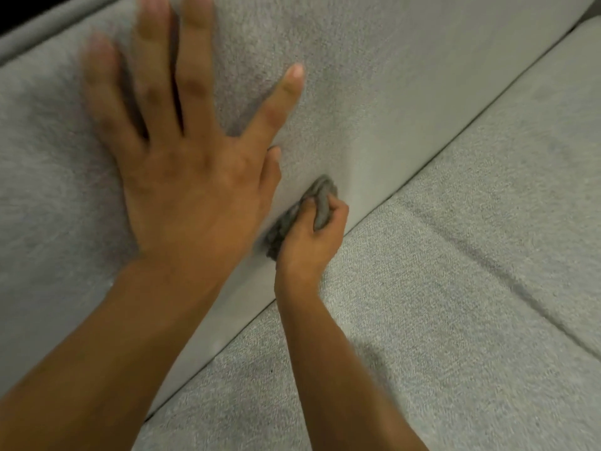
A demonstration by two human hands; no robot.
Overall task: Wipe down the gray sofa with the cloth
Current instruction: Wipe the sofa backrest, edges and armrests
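- The right hand (313,244) grips the cloth (323,203), bunched into a wad, with fingers curled round it. Dark folds stick out above and to the left of the knuckles.
- The cloth presses against the lower part of the back cushion (406,92) of the gray sofa (536,196), just above the crease (439,157) where back meets seat (422,320).
- The left hand (192,180) lies flat and wide on the back cushion, fingers spread and holding nothing. It sits up and to the left of the cloth, and its thumb comes close to the wad.
- The crease runs diagonally from lower left to upper right. The unwiped stretch of the back cushion seems to lie to the right along that line, so the right hand, already on the cloth, is the one placed to sweep that way.
- To the left, the spread left hand and its forearm stand in the way of a stroke.
- A shallow seam (487,265) crosses the seat, well apart from the cloth. Nothing else lies on the sofa in view.
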